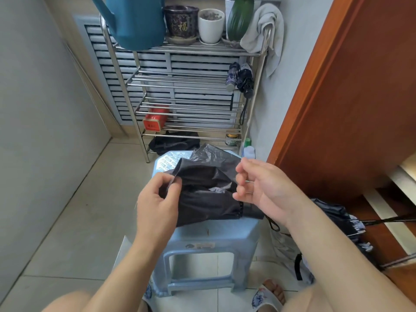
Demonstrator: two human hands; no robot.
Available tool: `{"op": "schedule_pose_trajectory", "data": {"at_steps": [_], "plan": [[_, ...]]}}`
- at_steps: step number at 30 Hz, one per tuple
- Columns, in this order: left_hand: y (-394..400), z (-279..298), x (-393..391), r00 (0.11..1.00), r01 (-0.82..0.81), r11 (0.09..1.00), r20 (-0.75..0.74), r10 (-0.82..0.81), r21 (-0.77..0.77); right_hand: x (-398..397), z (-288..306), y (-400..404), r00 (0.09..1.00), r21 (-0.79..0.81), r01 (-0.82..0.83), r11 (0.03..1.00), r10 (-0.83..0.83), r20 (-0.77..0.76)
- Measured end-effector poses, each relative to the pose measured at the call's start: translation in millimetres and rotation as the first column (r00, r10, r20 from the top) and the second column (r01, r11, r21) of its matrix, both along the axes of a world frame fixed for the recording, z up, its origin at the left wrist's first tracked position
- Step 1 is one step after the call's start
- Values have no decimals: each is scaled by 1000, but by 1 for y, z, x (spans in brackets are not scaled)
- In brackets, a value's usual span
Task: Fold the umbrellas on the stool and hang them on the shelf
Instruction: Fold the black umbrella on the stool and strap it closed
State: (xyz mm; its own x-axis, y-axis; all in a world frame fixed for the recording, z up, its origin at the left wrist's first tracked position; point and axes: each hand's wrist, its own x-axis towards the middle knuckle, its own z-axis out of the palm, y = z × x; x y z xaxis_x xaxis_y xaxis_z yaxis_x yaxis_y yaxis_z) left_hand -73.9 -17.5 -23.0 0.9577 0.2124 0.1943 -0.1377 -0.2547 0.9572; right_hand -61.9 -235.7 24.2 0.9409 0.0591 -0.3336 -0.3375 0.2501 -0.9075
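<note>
Pale floor tiles surround a blue stool (209, 235) before a metal shelf (180, 109). On it lies a black umbrella (209, 194). Your left hand (155, 201) pinches its fabric edge; your right hand (261, 185) hovers, fingers loosely curled, holding nothing.

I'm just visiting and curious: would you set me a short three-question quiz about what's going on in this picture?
1. True or false: the black umbrella lies on the blue stool.
2. Which hand pinches the umbrella's fabric: (a) the left hand, (b) the right hand, (c) neither?
3. Fill in: two folded umbrellas already hang at the ___ end of the metal shelf.

Key
1. True.
2. (a); the right hand's fingers are loosely curled beside the fabric, and I cannot tell whether they hold anything.
3. Right.
</note>
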Motion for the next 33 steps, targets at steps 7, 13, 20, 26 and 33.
{"op": "schedule_pose_trajectory", "data": {"at_steps": [7, 13, 20, 26, 33], "plan": [[6, 18, -6, 954, 128, 835, -164, -252, -536, -2, -13, 14, 984, -778, -127, 615, 179, -20], [5, 18, -6, 945, 138, 822, -176, -277, -552, -2, -13, 19, 997, -30, -71, 997, 70, -36], [-1, 20, -2, 965, 88, 854, -170, -202, -513, -5, 0, 15, 994, -120, -108, 987, 111, 15], [1, 25, 1, 950, 168, 704, -78, -304, -690, -14, -2, 27, 966, -591, -228, 774, 254, -40], [-2, 25, 0, 978, 110, 818, -85, -190, -565, -11, -10, 18, 961, -297, 124, 947, -41, 272]]}}
